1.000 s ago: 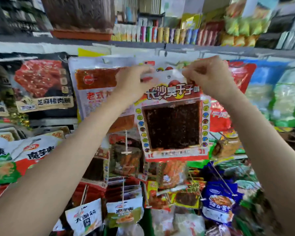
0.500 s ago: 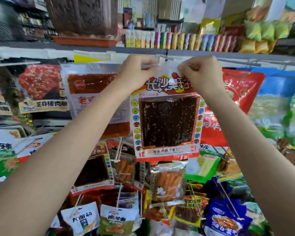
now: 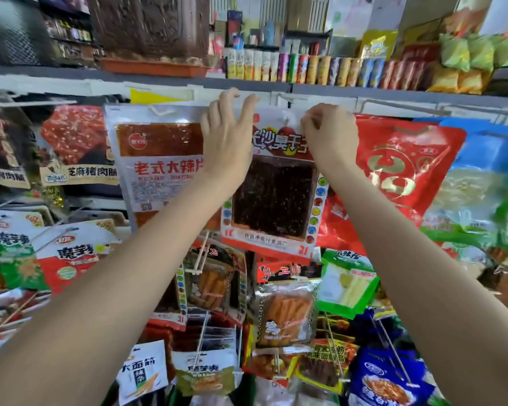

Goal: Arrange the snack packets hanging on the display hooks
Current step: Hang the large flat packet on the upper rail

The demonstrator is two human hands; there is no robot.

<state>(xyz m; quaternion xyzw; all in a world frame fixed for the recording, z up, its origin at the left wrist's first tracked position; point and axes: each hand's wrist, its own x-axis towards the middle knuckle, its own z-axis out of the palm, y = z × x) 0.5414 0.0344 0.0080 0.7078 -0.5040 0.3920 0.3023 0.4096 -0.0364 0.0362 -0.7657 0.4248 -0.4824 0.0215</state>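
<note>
The dark dried-tofu packet [image 3: 273, 197] with the red border hangs at the top rail of the rack, between a spicy-strip packet [image 3: 159, 162] and a big red bag [image 3: 399, 171]. My right hand [image 3: 329, 136] pinches its clear header beside the hang hole, fingers curled tight on the plastic. My left hand [image 3: 226, 133] is spread open, fingers straight, lying across the packet's upper left corner and reaching toward the shelf edge [image 3: 320, 92]. I judge the step to be seating this packet on its hook; whether the hole is fully over the hook I cannot tell. Next I would need to let go gently and check it hangs square.
</note>
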